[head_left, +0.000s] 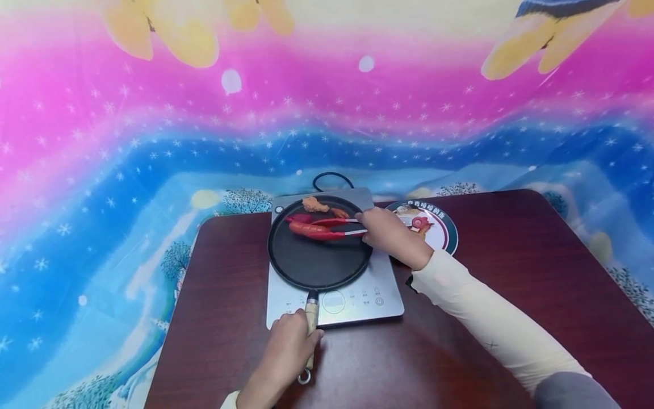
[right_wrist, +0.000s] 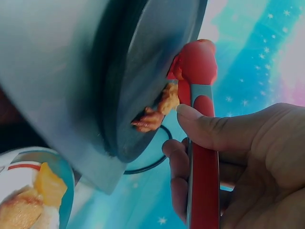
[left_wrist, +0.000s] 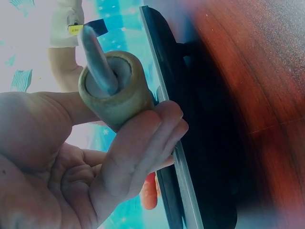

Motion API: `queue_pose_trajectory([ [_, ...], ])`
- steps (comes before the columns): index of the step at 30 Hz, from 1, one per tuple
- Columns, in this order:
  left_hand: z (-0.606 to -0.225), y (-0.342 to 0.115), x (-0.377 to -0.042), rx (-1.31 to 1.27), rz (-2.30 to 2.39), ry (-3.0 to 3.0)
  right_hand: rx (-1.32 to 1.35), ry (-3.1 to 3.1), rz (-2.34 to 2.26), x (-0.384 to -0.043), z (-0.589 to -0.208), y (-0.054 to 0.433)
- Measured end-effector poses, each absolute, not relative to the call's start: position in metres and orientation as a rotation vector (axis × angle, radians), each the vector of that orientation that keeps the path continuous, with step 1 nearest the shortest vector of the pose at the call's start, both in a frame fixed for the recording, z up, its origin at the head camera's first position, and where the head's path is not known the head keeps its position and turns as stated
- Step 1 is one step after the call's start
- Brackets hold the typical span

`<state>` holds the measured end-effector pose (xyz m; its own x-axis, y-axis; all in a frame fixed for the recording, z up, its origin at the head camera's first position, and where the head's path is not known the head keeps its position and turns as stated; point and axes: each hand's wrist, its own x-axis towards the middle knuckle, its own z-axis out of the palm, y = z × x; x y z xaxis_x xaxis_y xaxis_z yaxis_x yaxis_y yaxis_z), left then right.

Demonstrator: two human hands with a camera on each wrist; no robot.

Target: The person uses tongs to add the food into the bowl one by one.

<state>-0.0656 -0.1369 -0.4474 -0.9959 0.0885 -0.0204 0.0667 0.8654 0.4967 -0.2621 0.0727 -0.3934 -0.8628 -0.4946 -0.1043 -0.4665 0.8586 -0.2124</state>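
Observation:
My left hand (head_left: 292, 343) grips the pale wooden handle (left_wrist: 119, 107) of a black, flat frying pan (head_left: 319, 264), thumb and fingers about it near its metal hanging loop. My right hand (head_left: 390, 233) holds red tongs with metal bands (right_wrist: 205, 157), thumb on one arm and fingers curled on the other side. Over the far half of the pan, the tong tips lie at an orange-red sausage (head_left: 308, 229), which also shows low in the left wrist view. Beyond the tongs in the pan sit a golden fried piece (head_left: 314, 204) and a smaller reddish-brown piece (right_wrist: 148, 120).
Beneath the pan is a silver induction cooker (head_left: 388, 307), its touch controls facing me and a black cord (head_left: 332, 174) behind. A green-rimmed plate (head_left: 451, 227) with several food pieces stands to its right, partly behind my right hand. The dark wooden table (head_left: 511, 255) meets a printed cloth backdrop.

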Motion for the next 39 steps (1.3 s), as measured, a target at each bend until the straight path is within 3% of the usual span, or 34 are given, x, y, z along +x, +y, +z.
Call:
queue_pose_trajectory([
  [25, -0.446, -0.135, -0.067, 0.108, 0.778, 2.977, -0.752, 2.89, -0.122, -0.263, -0.39, 0.027],
  [39, -0.446, -0.135, -0.066, 0.109, 0.769, 2.974, -0.722, 2.901, -0.118, -0.263, -0.396, 0.025],
])
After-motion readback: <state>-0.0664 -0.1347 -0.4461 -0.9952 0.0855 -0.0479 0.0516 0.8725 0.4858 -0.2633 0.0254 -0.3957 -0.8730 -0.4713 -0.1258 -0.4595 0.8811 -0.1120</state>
